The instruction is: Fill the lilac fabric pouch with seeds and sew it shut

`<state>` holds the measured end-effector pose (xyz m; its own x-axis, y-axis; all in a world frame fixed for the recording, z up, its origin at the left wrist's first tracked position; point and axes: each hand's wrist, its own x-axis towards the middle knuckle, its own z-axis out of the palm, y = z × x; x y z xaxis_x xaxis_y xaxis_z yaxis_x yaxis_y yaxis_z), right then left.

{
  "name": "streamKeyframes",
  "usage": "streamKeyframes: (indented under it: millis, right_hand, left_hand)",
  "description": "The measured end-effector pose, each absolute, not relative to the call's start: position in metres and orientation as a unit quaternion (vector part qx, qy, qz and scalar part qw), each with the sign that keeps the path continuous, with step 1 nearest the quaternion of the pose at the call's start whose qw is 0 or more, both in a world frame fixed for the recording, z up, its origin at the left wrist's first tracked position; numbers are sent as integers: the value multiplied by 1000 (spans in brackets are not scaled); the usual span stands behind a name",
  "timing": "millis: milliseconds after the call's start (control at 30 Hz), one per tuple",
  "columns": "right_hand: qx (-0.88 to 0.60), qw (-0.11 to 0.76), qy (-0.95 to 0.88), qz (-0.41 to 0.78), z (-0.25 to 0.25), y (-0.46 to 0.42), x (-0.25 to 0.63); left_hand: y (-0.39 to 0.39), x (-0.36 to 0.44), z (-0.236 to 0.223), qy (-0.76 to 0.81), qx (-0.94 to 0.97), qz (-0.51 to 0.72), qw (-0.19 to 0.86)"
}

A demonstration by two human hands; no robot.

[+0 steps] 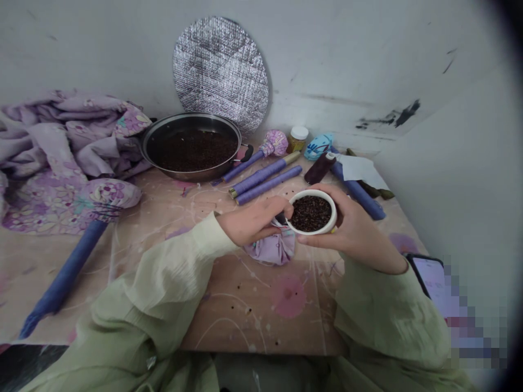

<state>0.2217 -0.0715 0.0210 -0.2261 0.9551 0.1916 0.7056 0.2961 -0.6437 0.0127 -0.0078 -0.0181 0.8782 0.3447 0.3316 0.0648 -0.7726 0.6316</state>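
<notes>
A white cup (335, 216) full of dark seeds (312, 213) is tilted towards the left in my right hand (351, 228), whose fingers wrap round its side. My left hand (257, 218) meets the cup's left rim with its thumb. Its fingers are curled at the mouth of a small lilac cloth pouch (273, 249), which hangs or rests just below the cup. A dark patch shows between the left thumb and fingers; I cannot make out whether it is the pouch's opening or its contents.
A wide pan (192, 177) of dark seeds stands at the back, with a silvery round lid (220, 71) behind it. Purple-wrapped sticks (269, 185), a thread spool (321, 167) and a small jar (297, 140) lie beyond my hands. Floral cloth (61, 136) covers the left; a phone (429, 277) is right.
</notes>
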Motion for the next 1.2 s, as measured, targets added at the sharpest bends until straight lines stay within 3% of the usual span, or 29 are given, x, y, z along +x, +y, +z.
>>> streamKeyframes:
  millis: [567,1200]
  right_hand:
    - [-554,289,-748,224,20,-72,223]
    - [-541,288,-752,245,22,-72,225]
  left_hand:
    - [-9,13,-17,170,913,197,316]
    - [-7,13,-21,123,917,234,297]
